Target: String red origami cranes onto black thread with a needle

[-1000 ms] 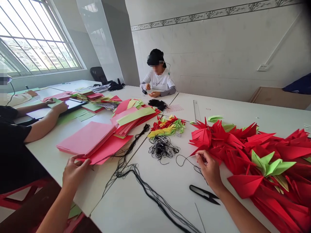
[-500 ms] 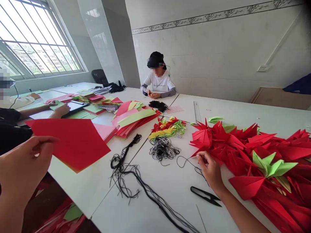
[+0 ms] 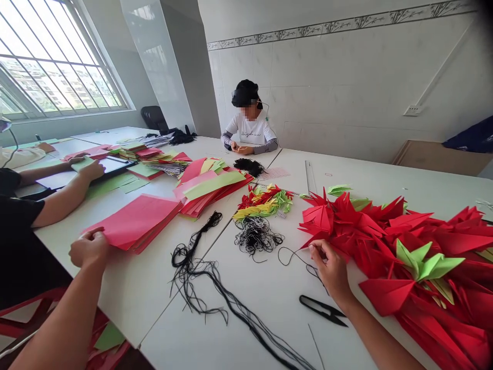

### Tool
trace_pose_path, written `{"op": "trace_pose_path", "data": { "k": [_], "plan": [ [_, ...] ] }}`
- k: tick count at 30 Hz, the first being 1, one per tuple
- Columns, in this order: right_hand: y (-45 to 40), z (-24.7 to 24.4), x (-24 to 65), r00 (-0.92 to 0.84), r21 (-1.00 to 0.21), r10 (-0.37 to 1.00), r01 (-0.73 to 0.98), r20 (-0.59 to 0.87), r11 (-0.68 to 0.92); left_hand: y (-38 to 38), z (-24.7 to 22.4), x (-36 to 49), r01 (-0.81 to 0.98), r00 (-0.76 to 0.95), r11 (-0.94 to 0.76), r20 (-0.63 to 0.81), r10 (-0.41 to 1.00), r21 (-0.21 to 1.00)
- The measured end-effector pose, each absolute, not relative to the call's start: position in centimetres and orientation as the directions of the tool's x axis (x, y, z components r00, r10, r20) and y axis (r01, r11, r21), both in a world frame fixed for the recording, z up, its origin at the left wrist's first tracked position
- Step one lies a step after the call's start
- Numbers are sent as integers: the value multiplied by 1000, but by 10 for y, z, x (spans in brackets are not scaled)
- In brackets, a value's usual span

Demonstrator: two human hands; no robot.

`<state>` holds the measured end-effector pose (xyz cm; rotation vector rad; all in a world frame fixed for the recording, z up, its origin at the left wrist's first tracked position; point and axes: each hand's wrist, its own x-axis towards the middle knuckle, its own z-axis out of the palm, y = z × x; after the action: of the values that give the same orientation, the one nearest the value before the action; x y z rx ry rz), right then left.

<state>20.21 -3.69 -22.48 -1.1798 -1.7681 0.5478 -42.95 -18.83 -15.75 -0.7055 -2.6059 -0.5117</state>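
At the left, my left hand (image 3: 89, 247) is closed on the near corner of red paper (image 3: 134, 218), which lies in a stack on the table. Whether it grips one sheet or several I cannot tell. My right hand (image 3: 329, 264) pinches a thin black thread (image 3: 287, 257), whose loop lies on the table to its left. Just beyond and to the right of that hand is a heap of folded red paper pieces (image 3: 370, 231), with a green folded piece (image 3: 425, 261) on top. Black thread snips (image 3: 321, 309) lie below the right hand.
A bundle of long black cords (image 3: 231, 298) runs across the table's middle. Tangled black thread (image 3: 256, 235), small folded pieces (image 3: 265, 203), paper strips (image 3: 215, 190) and a clear ruler (image 3: 309, 177) lie beyond. A person (image 3: 248, 123) sits opposite; another's arms (image 3: 65, 195) work at left.
My left hand has moved away from me and right, from holding up a red sheet to the paper stack. The raised sheet is no longer seen there. My right hand stays put.
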Motion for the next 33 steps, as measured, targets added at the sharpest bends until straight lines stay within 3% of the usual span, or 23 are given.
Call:
{"op": "trace_pose_path", "data": {
  "k": [3, 6, 8, 10, 11, 13, 14, 16, 18, 20, 22, 25, 29, 33],
  "plan": [
    [-37, -223, 202, -129, -752, 888, 486, 442, 445, -183, -160, -420, 311, -930, 891, 299, 214, 330],
    [-38, -223, 202, -129, -752, 891, 492, 435, 438, -178, -159, -413, 249, -961, 893, 208, 181, 375],
    [-38, -223, 202, -126, -756, 895, 493, 427, 431, -176, -157, -404, 245, -964, 884, 197, 179, 399],
    [-38, -223, 202, -127, -763, 900, 490, 417, 423, -175, -156, -387, 294, -941, 863, 281, 187, 410],
    [-38, -223, 202, -128, -766, 902, 487, 413, 420, -174, -156, -373, 364, -902, 839, 379, 209, 405],
    [-39, -222, 202, -133, -772, 904, 480, 406, 418, -175, -159, -337, 599, -754, 735, 533, 384, 318],
    [-39, -222, 202, -136, -774, 904, 476, 405, 418, -176, -162, -315, 704, -692, 640, 501, 521, 307],
    [-39, -221, 201, -140, -775, 904, 473, 404, 420, -176, -169, -268, 852, -502, 406, 295, 813, 330],
    [-39, -220, 201, -144, -774, 904, 474, 402, 420, -172, -177, -227, 966, -209, 168, 209, 955, 195],
    [-39, -219, 201, -144, -772, 904, 477, 403, 420, -162, -183, -201, 988, -144, 129, 230, 962, 80],
    [-39, -220, 202, -143, -770, 903, 478, 406, 422, -146, -185, -192, 982, -184, 175, 193, 964, 64],
    [-37, -222, 202, -143, -771, 899, 470, 413, 429, -112, -181, -200, 982, -175, 158, 184, 967, 101],
    [-35, -225, 201, -138, -766, 894, 470, 426, 438, -62, -173, -214, 979, -62, -3, 312, 948, 204],
    [-36, -224, 201, -145, -767, 891, 463, 430, 445, -27, -167, -202, 970, 11, -97, 362, 932, 222]
  ]
}}
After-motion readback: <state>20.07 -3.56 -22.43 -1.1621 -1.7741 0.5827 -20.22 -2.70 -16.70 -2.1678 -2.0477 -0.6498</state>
